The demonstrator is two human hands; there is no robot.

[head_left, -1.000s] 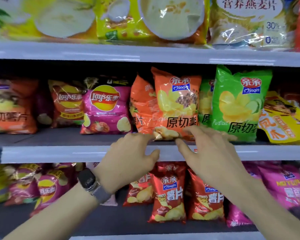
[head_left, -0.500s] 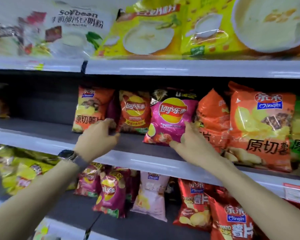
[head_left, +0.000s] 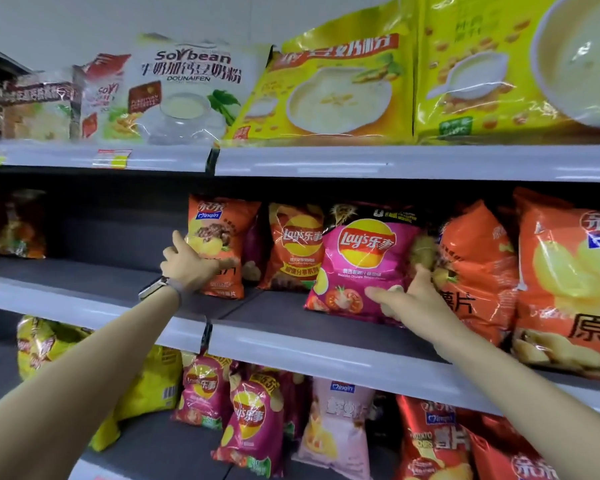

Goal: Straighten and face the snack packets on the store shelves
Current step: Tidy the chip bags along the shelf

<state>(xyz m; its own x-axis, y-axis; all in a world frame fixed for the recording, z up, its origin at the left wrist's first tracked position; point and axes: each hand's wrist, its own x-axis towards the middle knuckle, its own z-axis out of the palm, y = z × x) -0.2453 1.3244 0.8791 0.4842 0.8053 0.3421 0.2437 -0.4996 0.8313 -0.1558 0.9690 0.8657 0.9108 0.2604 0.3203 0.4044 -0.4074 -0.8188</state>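
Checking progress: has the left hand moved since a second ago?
Yes, leftward: the left hand was right of the pink Lay's packet, now left of it, holding the orange Qinqin packet.

A lone head-worn wide-angle camera faces the middle shelf [head_left: 291, 355] at close quarters, from just above its level. It angles leftward along that shelf.

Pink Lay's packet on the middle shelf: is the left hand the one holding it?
No, the right hand holds the pink Lay's packet at its lower right; the left hand holds the orange packet further left.
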